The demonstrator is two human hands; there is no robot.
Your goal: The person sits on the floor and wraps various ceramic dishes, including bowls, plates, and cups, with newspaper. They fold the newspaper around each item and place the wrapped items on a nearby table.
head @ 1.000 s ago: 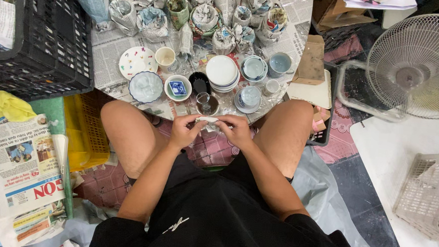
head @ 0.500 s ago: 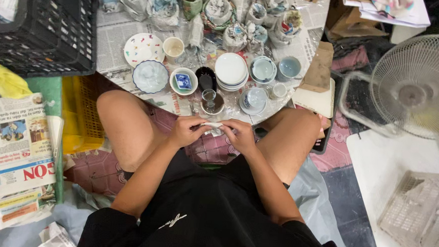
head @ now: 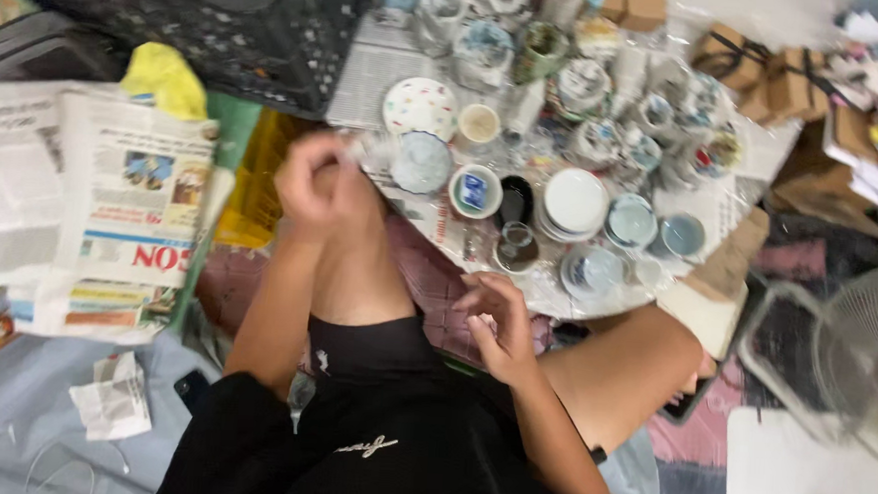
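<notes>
Cluttered low table point(head: 409, 50) of ceramics — left hand point(head: 313, 175) raised, right hand point(head: 495, 315) loosely open.

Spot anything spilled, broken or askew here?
Nothing looks spilled or broken. Oddest item: a crumpled paper scrap loose on the blue sheet, away from the newspapers. The frame is blurred, so chips on the crockery cannot be ruled out.

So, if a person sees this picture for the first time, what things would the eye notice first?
First, the low table at top centre, crowded with small ceramic dishes, among them a stack of white plates. Next, the person's own hands: the left hand is raised and closed above the left knee, and the right hand hangs open above the lap, holding nothing that shows. At the left lies a spread newspaper, below a black plastic crate.
</notes>
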